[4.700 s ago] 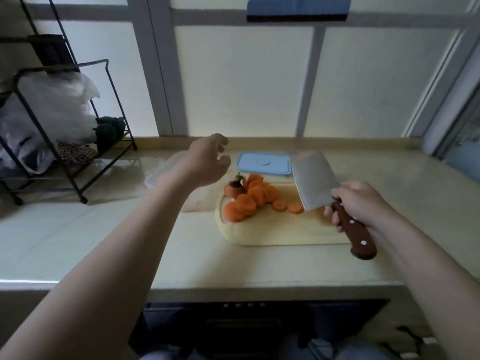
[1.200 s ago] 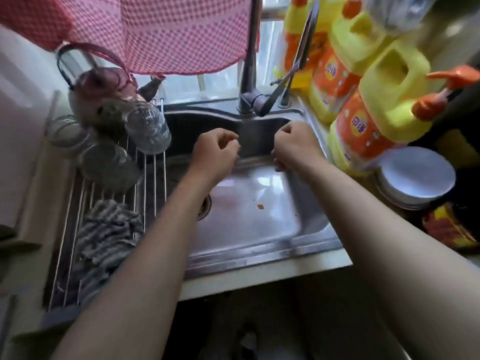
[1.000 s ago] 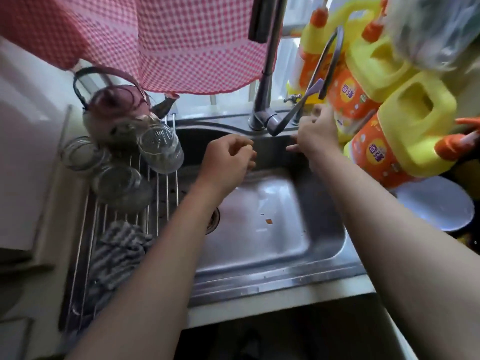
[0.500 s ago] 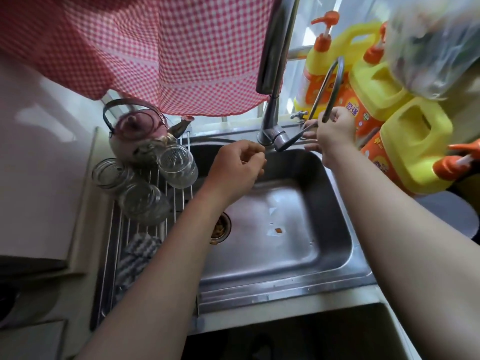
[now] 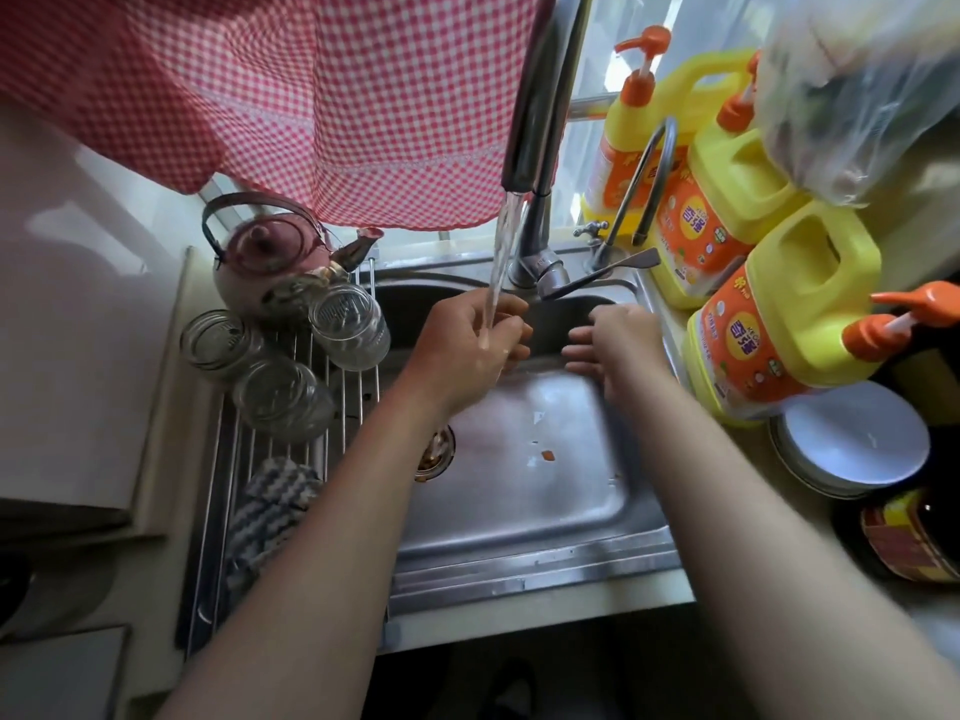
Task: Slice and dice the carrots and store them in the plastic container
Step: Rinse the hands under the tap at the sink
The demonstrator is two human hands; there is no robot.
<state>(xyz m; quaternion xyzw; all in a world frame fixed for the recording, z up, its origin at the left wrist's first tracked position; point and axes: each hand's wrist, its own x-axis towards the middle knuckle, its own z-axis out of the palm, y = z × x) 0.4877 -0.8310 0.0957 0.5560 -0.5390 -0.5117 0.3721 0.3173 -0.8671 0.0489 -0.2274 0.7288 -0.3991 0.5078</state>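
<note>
No carrots, cutting board, knife or plastic container are in view. I stand at a steel sink (image 5: 519,517). Water (image 5: 500,262) runs from the tall faucet (image 5: 540,96) onto my left hand (image 5: 467,350), whose fingers are curled in and hold nothing that I can see. My right hand (image 5: 613,340) hovers over the basin just right of it, fingers straight and pointing left, below the faucet lever (image 5: 602,272). A tiny orange scrap (image 5: 546,454) lies on the sink floor.
A kettle (image 5: 270,262) and glass jars (image 5: 348,324) sit on a wire rack at left, with a striped cloth (image 5: 270,506) below. Yellow detergent bottles (image 5: 779,324) and a white plate (image 5: 857,444) crowd the right side. A red checked curtain (image 5: 311,96) hangs above.
I have left the cutting board for the sink. My right hand pushed the lever, let go and dropped over the basin; water now flows onto my left hand.
</note>
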